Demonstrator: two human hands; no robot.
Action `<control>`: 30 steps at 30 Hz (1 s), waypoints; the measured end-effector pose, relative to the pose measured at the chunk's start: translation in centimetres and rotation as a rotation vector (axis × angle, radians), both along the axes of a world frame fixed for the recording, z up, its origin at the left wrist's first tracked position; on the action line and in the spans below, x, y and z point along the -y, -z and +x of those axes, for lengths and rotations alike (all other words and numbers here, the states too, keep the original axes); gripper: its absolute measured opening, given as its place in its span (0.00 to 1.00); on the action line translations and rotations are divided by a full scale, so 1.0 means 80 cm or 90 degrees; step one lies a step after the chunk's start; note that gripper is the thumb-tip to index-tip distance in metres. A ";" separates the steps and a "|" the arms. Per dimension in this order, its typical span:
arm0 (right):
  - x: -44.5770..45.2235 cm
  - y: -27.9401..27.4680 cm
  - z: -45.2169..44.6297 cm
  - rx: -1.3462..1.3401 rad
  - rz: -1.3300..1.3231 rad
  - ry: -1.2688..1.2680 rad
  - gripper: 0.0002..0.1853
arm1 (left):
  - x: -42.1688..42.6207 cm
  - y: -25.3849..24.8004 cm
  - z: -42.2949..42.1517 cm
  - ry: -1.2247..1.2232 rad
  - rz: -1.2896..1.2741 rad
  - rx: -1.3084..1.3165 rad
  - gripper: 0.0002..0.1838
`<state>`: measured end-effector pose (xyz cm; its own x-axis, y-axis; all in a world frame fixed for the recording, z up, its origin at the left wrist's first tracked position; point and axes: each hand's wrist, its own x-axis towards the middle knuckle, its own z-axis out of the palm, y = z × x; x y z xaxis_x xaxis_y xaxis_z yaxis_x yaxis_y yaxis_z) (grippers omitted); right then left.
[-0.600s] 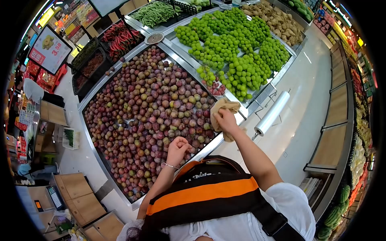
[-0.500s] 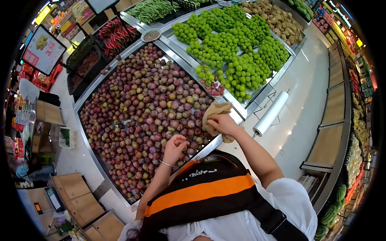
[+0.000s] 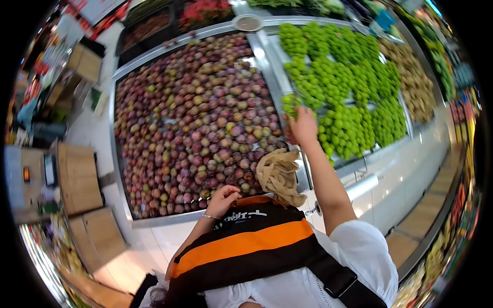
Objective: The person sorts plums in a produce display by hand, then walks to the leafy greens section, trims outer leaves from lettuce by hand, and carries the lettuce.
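Note:
My right hand (image 3: 304, 127) reaches over the metal divider between two display bins. Its curled fingers are at a small bunch of green grapes (image 3: 290, 102), with some red grapes (image 3: 289, 134) beside them. Whatever is between the fingertips is hidden. A crumpled tan cloth (image 3: 280, 174) lies at the near right corner of the plum bin, below my right forearm. My left hand (image 3: 224, 199), with a bracelet at the wrist, hovers by the near edge of the plums (image 3: 195, 118). Its fingers are loosely curled, and nothing shows in them.
Large green grape bunches (image 3: 341, 123) fill the bin to the right, with tan roots (image 3: 408, 77) beyond. A round metal dish (image 3: 247, 23) sits at the far end of the divider. A bag roll (image 3: 362, 187) sticks out at the right. My black and orange bag (image 3: 246, 241) hangs in front.
My right hand has let go of the tan cloth and moved forward to the small grapes. The cloth now lies on the bin corner. My left hand stays near the plums; the view has turned.

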<state>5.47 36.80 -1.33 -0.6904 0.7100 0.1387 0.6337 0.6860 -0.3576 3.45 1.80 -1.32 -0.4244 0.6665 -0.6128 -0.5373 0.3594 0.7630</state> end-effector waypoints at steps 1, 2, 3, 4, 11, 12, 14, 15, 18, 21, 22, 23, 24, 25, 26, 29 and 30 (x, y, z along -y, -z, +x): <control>-0.003 0.000 0.001 -0.023 0.012 -0.011 0.15 | 0.002 0.011 -0.003 0.001 -0.006 -0.066 0.08; -0.008 0.010 0.001 -0.025 0.022 -0.020 0.14 | 0.006 0.011 -0.009 -0.029 -0.001 -0.074 0.08; -0.014 0.015 0.003 -0.032 0.024 -0.041 0.14 | 0.006 0.012 -0.013 -0.055 0.006 -0.080 0.08; -0.014 0.013 0.005 -0.018 0.017 -0.045 0.14 | 0.005 0.011 -0.018 -0.068 0.004 -0.090 0.08; -0.028 0.014 0.003 0.067 -0.014 -0.083 0.12 | 0.024 0.021 -0.017 -0.116 0.029 -0.091 0.08; -0.030 0.016 0.004 0.051 -0.010 -0.101 0.12 | 0.029 0.021 -0.018 -0.122 0.033 -0.087 0.08; -0.033 0.022 0.004 0.019 0.003 -0.110 0.10 | 0.035 0.023 -0.018 -0.126 0.034 -0.089 0.08; -0.032 0.023 0.005 0.020 0.002 -0.123 0.10 | 0.040 0.027 -0.017 -0.139 0.032 -0.088 0.08; -0.033 0.020 0.003 0.044 -0.029 -0.157 0.11 | 0.046 0.035 -0.014 -0.123 0.024 -0.086 0.09; -0.026 0.008 -0.004 0.086 -0.051 -0.117 0.11 | 0.049 0.035 -0.011 -0.162 0.044 -0.049 0.09; -0.027 0.005 -0.006 0.108 -0.042 -0.108 0.12 | 0.049 0.035 -0.011 -0.164 0.049 -0.052 0.08; -0.028 0.003 -0.007 0.107 -0.038 -0.115 0.12 | 0.050 0.034 -0.011 -0.171 0.052 -0.054 0.08; -0.030 0.001 -0.007 0.127 -0.050 -0.108 0.12 | 0.052 0.034 -0.009 -0.174 0.057 -0.049 0.08; -0.031 0.000 -0.007 0.145 -0.061 -0.102 0.12 | 0.053 0.033 -0.010 -0.177 0.063 -0.046 0.08; -0.032 0.000 -0.007 0.122 -0.043 -0.100 0.13 | 0.055 0.032 -0.011 -0.185 0.065 -0.049 0.08; -0.045 0.007 0.000 0.142 0.005 -0.077 0.16 | 0.059 0.024 -0.015 -0.187 0.068 -0.073 0.08; -0.034 -0.007 0.001 0.129 0.033 -0.059 0.15 | 0.060 0.021 -0.013 -0.209 0.074 -0.061 0.07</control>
